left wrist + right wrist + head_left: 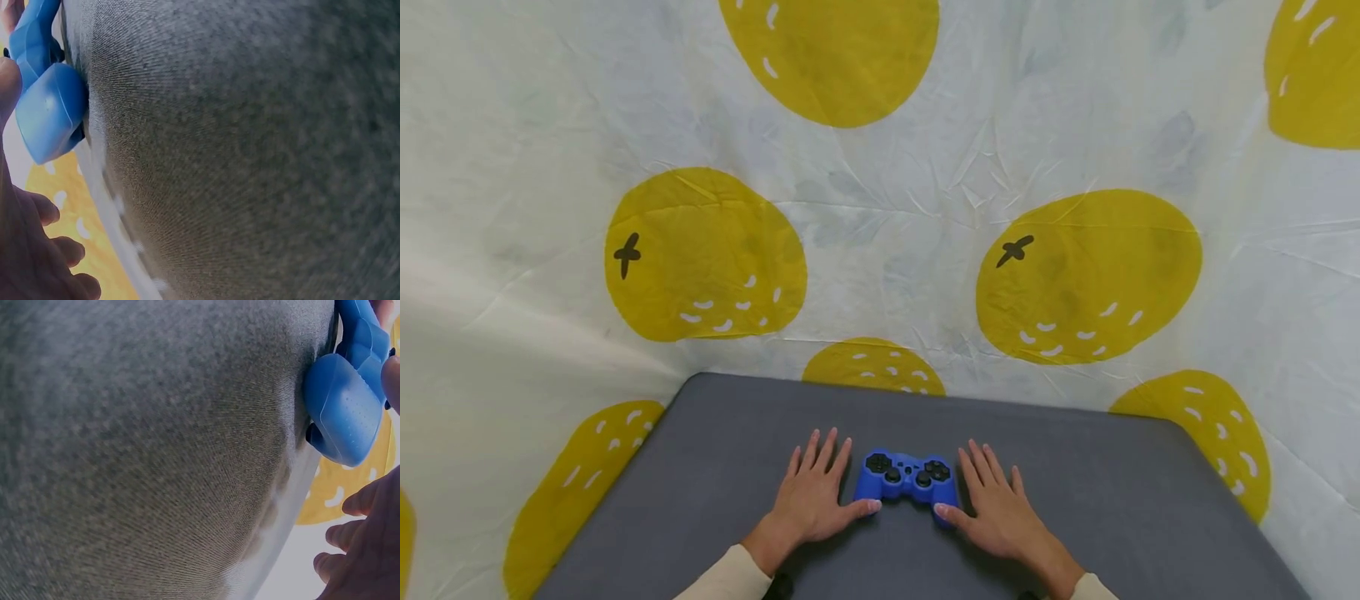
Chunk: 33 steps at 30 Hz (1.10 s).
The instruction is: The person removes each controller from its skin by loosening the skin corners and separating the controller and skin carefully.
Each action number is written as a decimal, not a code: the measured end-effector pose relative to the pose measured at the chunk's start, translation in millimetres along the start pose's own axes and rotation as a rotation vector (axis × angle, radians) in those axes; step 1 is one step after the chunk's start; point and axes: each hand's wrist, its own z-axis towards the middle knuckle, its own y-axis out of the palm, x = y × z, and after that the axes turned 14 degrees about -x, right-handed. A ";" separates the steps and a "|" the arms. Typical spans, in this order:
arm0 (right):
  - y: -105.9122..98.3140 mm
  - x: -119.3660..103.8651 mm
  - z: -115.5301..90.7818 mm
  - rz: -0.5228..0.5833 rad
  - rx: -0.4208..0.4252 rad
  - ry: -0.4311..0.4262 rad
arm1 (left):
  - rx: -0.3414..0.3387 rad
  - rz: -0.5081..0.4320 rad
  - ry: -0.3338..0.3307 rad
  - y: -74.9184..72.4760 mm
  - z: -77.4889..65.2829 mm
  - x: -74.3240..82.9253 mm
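A blue game controller with black buttons and thumbsticks lies on the grey table between my two hands. To its left is my left hand, fingers straight and pointing away from me, its thumb tip at the controller's left grip. On the other side my right hand has its fingers extended too, the thumb reaching over the right grip. Both wrist views show the controller's rounded grip close up, as in the left wrist view the blue grip and in the right wrist view its counterpart, with the fingers spread beside it.
The grey cloth-covered table has rounded far corners. Behind it and along both sides hangs a white curtain printed with large yellow fruit shapes. Light sleeves cover my forearms.
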 end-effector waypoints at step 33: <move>1.2 1.4 7.9 0.081 -0.040 -0.037 | -0.047 -0.046 0.073 3.4 11.3 2.0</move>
